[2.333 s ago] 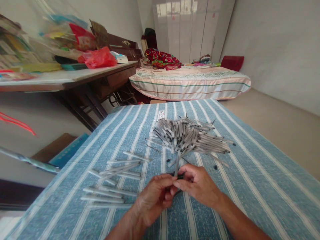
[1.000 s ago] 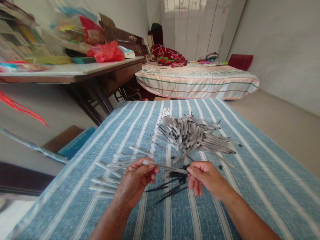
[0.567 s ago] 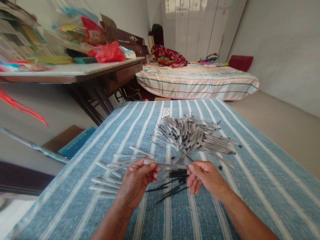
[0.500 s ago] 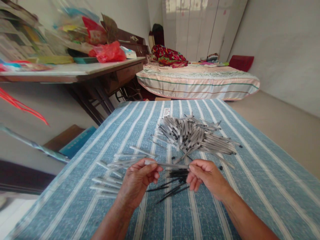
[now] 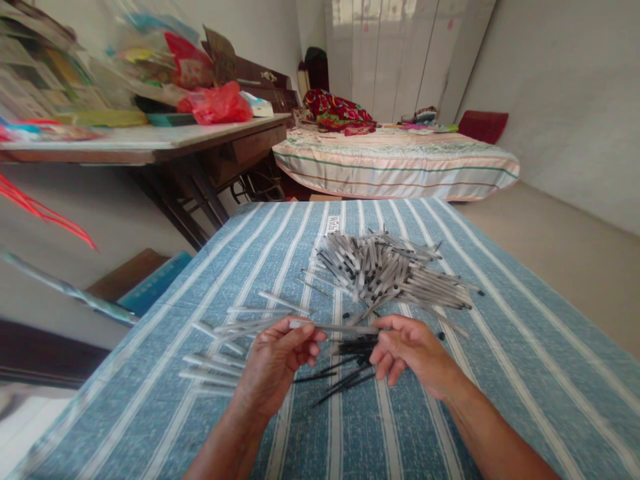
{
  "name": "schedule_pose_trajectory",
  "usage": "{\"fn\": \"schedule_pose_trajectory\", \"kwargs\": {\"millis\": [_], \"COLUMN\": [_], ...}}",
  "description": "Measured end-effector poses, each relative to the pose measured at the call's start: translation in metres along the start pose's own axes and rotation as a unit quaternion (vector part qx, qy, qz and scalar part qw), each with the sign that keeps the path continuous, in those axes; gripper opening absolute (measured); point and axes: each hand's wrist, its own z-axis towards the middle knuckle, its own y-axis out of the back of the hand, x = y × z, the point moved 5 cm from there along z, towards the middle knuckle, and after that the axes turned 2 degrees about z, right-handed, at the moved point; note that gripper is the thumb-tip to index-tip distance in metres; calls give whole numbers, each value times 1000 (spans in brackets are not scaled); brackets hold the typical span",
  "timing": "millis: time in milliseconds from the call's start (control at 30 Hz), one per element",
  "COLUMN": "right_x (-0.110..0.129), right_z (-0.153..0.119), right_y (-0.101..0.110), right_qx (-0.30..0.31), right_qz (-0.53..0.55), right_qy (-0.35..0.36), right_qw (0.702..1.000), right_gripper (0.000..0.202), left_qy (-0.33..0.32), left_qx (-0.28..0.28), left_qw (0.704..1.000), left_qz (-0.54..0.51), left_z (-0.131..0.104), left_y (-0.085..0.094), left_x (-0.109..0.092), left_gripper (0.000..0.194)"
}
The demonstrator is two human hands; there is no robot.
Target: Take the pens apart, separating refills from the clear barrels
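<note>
A slim, greyish translucent pen [image 5: 345, 329] is held level above the table between my two hands. My left hand [image 5: 274, 363] pinches its left end between thumb and fingers. At the other end, the thumb and index finger of my right hand [image 5: 417, 353] close on the tip, the lower fingers curled loosely. Thin black refills [image 5: 356, 347] lie in a small bunch just below the pen. Whitish empty-looking barrels [image 5: 213, 363] are spread beside my left hand. Beyond both hands lies a big heap of similar pens [image 5: 380, 267], many with black ends.
A blue cloth with white stripes [image 5: 500, 400] covers the table. Small black plugs [image 5: 441, 336] lie near the heap. At the left stands a desk [image 5: 200, 137] with a red plastic bag [image 5: 220, 105]. A bed [image 5: 395, 163] is behind the table.
The fingers of my right hand have shifted slightly at the pen's right end, with the index finger a little higher. My left hand and the piles look the same.
</note>
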Motion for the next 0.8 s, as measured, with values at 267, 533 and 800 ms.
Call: {"fn": "schedule_pose_trajectory", "kwargs": {"millis": [267, 533, 800], "right_x": [4, 5, 4], "right_z": [0, -1, 0], "right_y": [3, 1, 4], "right_qx": [-3, 5, -4], "right_qz": [7, 15, 18], "right_qy": [9, 2, -1], "right_qw": [1000, 1000, 1000], "right_gripper": [39, 42, 34], "left_qy": [0, -3, 2], "left_qx": [5, 6, 11], "left_qw": [1000, 1000, 1000], "left_qz": [0, 0, 2], "left_z": [1, 1, 1], "left_y": [0, -2, -3], "left_x": [1, 0, 1], "left_gripper": [13, 14, 14]}}
